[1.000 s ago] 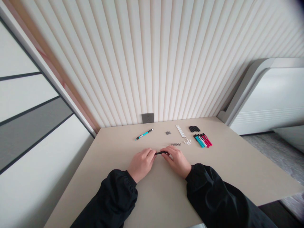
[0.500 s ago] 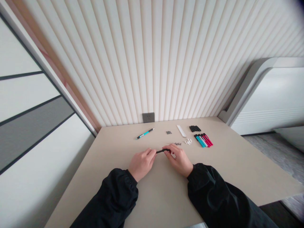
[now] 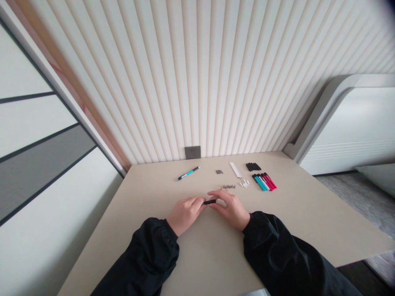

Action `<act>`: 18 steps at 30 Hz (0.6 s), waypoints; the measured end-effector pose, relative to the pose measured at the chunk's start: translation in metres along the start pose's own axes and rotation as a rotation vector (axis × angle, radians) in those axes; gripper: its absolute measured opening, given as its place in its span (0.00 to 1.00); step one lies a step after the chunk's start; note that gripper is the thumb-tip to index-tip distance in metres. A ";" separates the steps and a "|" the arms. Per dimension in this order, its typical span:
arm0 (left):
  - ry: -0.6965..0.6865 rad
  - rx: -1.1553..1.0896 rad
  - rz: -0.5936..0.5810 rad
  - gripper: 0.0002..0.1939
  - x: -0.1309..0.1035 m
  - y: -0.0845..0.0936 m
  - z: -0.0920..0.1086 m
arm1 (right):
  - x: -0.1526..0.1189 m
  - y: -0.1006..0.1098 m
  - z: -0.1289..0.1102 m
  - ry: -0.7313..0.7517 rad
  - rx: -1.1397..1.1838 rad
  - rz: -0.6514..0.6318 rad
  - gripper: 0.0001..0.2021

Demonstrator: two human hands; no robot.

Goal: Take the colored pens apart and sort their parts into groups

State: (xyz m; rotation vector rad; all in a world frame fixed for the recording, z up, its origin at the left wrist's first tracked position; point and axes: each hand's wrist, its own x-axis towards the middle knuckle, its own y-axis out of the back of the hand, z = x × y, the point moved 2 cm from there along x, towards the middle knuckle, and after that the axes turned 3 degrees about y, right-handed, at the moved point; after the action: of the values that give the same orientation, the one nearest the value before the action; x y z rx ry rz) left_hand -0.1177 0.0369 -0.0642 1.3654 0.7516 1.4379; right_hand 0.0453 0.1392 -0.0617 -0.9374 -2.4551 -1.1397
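Observation:
A pen [image 3: 210,202] with a black grip is held level above the table, a trace of blue showing beside the fingers at its left end. My left hand [image 3: 186,213] is closed around that end and hides most of the barrel. At the other end, my right hand [image 3: 231,206] has its thumb and curled fingers about the tip, the index finger lifted above the grip. Just beyond this hand lies a row of small metal pieces [image 3: 228,186]. Several small white pieces [image 3: 245,184] lie to their right.
Further back on the table [image 3: 148,185] are a blue-and-black pen [image 3: 188,173], small grey pieces [image 3: 219,172], white thin tubes [image 3: 235,169] and black grips [image 3: 253,166]. Blue, white and red pen barrels [image 3: 264,182] lie at right. A socket [image 3: 193,152] is on the ribbed wall.
The pen has come slightly nearer and more of its black grip shows. My right index finger has lifted off the grip. My left hand has barely moved.

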 end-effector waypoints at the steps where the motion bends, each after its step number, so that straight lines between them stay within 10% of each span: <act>1: -0.009 -0.006 0.003 0.10 0.000 -0.001 0.000 | 0.000 -0.001 0.000 0.000 0.004 -0.002 0.14; 18: -0.091 0.054 0.070 0.07 -0.001 0.000 -0.001 | 0.000 0.000 -0.001 -0.066 0.070 -0.022 0.11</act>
State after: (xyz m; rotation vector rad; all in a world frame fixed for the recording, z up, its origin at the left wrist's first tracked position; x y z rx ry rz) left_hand -0.1189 0.0357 -0.0646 1.5015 0.6948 1.4081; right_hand 0.0455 0.1379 -0.0612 -0.9442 -2.5455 -1.0387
